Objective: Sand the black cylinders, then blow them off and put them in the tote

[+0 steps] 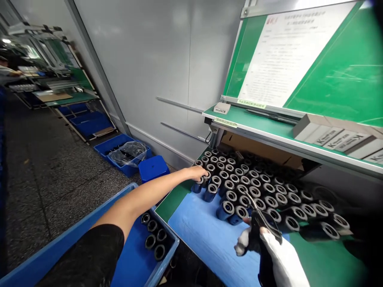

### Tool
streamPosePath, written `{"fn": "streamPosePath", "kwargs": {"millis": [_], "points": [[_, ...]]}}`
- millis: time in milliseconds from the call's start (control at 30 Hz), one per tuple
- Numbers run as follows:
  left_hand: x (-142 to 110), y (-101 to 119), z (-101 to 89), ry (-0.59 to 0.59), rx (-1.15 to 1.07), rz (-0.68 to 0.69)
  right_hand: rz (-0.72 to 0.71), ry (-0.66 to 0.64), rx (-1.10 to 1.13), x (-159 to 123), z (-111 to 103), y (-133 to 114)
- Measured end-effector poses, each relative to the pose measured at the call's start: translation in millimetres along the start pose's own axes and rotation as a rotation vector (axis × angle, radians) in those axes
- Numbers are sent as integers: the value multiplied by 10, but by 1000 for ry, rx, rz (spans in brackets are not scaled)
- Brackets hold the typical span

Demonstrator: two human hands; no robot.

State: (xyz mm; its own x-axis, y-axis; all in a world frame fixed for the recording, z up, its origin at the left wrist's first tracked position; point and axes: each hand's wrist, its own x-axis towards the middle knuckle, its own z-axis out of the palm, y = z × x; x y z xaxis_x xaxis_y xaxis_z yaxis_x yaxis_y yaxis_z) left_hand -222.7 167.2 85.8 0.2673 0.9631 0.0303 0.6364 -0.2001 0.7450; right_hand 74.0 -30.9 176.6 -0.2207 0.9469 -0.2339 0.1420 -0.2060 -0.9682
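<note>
At the left edge of the workbench, my bare left hand reaches out with its fingers curled over the top of a black cylinder. Several more black cylinders with grey ring-shaped ends and round holes stand close together around it. My right hand, in a white glove with bare fingertips, is wrapped round a black air blow gun. Its thin bent nozzle points up and left over the cylinders. Under the blow gun lies a blue mat.
Below the bench edge on the left stands a large blue bin with several black tubes. Farther back are a blue crate with plastic wrap and an upturned-looking blue box. A shelf with white boxes overhangs the cylinders.
</note>
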Motion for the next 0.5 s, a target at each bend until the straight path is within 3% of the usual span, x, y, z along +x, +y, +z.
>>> {"fn": "streamPosePath", "kwargs": {"millis": [67, 133, 267, 367, 500], "points": [[-192, 18, -112, -5, 107, 14, 9, -78, 34, 93, 89, -9], [-496, 6, -361, 51, 213, -2, 46, -181, 72, 218, 295, -29], [-1197, -63, -1061, 273, 452, -131, 113, -312, 1, 549, 1037, -146], [-1580, -150, -1480, 425, 616, -258, -14, -377, -246, 814, 1701, -382], [-1908, -350, -1738, 559, 756, -392, -248, -374, -754, 1043, 2375, -819]]}}
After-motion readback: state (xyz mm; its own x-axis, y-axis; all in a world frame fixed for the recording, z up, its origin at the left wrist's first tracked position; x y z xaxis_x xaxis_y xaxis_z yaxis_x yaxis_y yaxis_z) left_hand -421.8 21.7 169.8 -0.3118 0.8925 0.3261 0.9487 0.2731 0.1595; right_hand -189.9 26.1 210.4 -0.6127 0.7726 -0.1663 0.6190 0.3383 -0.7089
